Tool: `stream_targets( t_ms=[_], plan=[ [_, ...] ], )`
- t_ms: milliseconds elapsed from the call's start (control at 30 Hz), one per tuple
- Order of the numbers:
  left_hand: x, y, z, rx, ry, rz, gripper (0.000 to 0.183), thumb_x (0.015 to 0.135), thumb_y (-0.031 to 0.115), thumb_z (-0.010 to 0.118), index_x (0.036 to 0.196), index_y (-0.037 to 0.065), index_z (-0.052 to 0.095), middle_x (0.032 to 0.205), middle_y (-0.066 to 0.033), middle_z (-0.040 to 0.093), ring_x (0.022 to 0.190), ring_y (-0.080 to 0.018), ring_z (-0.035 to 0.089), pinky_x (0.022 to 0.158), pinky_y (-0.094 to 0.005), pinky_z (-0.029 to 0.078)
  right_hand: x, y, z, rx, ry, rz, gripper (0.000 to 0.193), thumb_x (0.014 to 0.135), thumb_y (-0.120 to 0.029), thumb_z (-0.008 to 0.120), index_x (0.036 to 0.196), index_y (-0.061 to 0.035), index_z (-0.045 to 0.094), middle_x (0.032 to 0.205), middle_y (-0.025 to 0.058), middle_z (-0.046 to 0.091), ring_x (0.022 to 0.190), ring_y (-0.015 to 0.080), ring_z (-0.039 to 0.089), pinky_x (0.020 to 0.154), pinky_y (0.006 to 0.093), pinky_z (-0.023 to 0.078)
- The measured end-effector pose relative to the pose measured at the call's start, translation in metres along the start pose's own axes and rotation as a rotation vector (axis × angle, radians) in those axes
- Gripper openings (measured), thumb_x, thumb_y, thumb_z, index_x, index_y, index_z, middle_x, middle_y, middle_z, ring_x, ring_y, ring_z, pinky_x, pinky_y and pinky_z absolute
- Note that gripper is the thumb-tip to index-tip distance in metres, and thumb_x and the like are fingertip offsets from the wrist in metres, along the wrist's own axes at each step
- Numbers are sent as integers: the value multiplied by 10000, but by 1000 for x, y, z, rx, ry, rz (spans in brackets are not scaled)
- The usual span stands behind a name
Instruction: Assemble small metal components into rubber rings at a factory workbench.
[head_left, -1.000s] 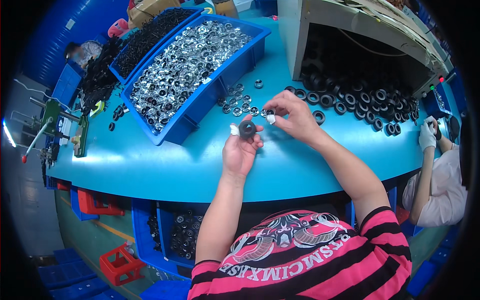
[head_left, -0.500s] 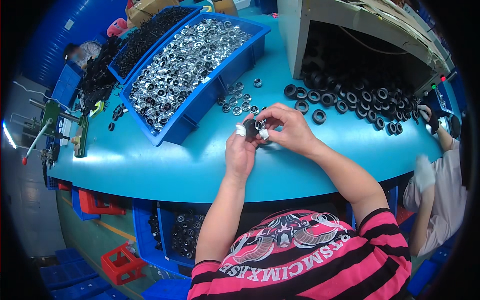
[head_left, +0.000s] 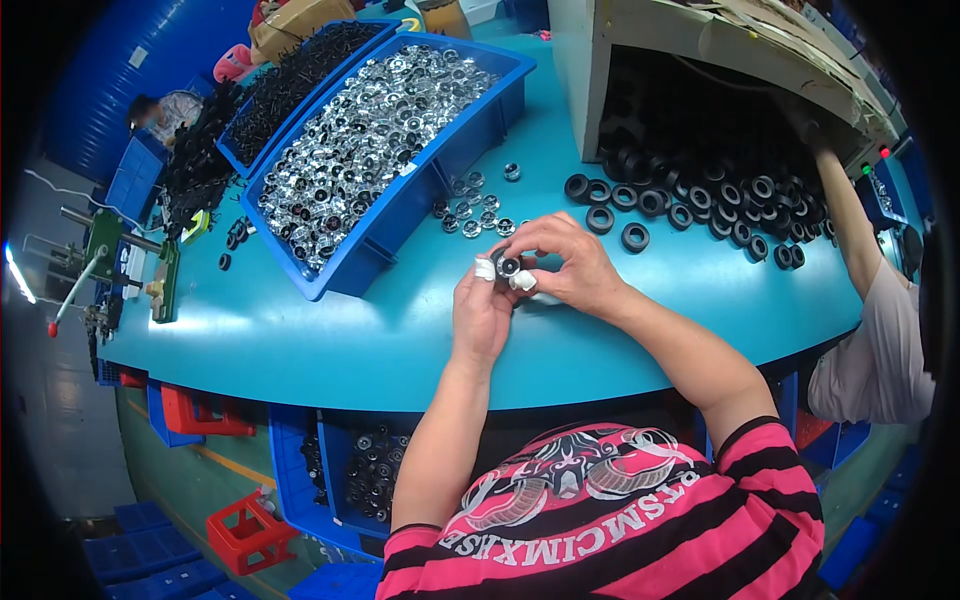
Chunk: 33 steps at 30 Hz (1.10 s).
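Observation:
Both hands meet over the blue-green table. My left hand (head_left: 482,318) is closed around a black rubber ring like a small tyre (head_left: 497,256), mostly hidden by fingers. My right hand (head_left: 572,262) pinches a shiny silver wheel hub with a dark centre (head_left: 509,267) between thumb and fingertips. The hub lies against the ring; how far it sits inside cannot be seen. White wrapping covers both thumbs. Just beyond the hands, several loose silver hubs (head_left: 471,228) lie beside the blue bin.
A blue bin (head_left: 372,258) heaped with silver hubs stands left, a bin of black parts (head_left: 300,85) behind it. Black rings (head_left: 635,237) spill from a box-like housing (head_left: 575,80) at right. A green hand press (head_left: 165,285) stands far left. A co-worker's arm (head_left: 850,220) reaches into the housing.
My right hand has brought the hub against the black ring, turning its face upward. The co-worker's arm has moved forward into the housing.

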<state>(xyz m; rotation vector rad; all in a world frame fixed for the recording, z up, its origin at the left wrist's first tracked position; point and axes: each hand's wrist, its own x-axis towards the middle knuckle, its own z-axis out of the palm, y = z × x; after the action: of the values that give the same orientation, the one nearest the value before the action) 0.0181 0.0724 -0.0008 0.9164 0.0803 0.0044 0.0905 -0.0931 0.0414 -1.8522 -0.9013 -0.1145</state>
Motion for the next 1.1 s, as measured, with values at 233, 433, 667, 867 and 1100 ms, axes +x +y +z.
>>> stream_targets(
  t_ms=[233, 433, 667, 867, 1100],
  plan=[
    [-3, -4, 5, 81, 34, 77, 437, 1079, 309, 519, 1377, -9, 530, 1251, -123, 638, 1080, -224, 664, 892, -365, 580, -3, -1, 5, -56, 72, -92, 284, 734, -91, 806, 1009, -119, 738, 1040, 37, 701, 1006, 241, 652, 857, 359, 526],
    [-2, -6, 6, 119, 93, 103, 327, 1044, 212, 599, 1316, 34, 566, 1173, -71, 648, 1004, -173, 668, 816, -323, 588, -5, -5, 7, 181, 44, 176, 265, 787, -124, 795, 1042, -105, 726, 1038, 41, 687, 969, 201, 670, 823, 334, 551],
    [-3, -9, -2, 192, 105, 131, 245, 1043, 214, 597, 1237, 64, 592, 1029, -61, 662, 780, -137, 648, 652, -302, 588, -4, -7, 3, 379, -145, 488, 287, 851, -118, 785, 1104, -5, 705, 1009, 71, 712, 916, 147, 702, 825, 290, 562],
    [0, -7, 7, 176, 90, 94, 267, 1049, 235, 593, 1253, 62, 579, 1030, -43, 651, 741, -116, 623, 637, -286, 578, -6, 9, 12, 539, 2, 518, 215, 869, -77, 755, 1058, 18, 714, 951, 87, 753, 887, 119, 712, 763, 267, 567],
    [0, -9, 4, 279, 96, 128, 245, 1046, 210, 598, 1247, 72, 569, 991, -23, 634, 708, -88, 592, 611, -271, 559, -8, 13, 8, 644, -32, 556, 232, 871, -93, 769, 1074, 13, 728, 973, 76, 747, 916, 137, 712, 811, 286, 568]
  ],
)
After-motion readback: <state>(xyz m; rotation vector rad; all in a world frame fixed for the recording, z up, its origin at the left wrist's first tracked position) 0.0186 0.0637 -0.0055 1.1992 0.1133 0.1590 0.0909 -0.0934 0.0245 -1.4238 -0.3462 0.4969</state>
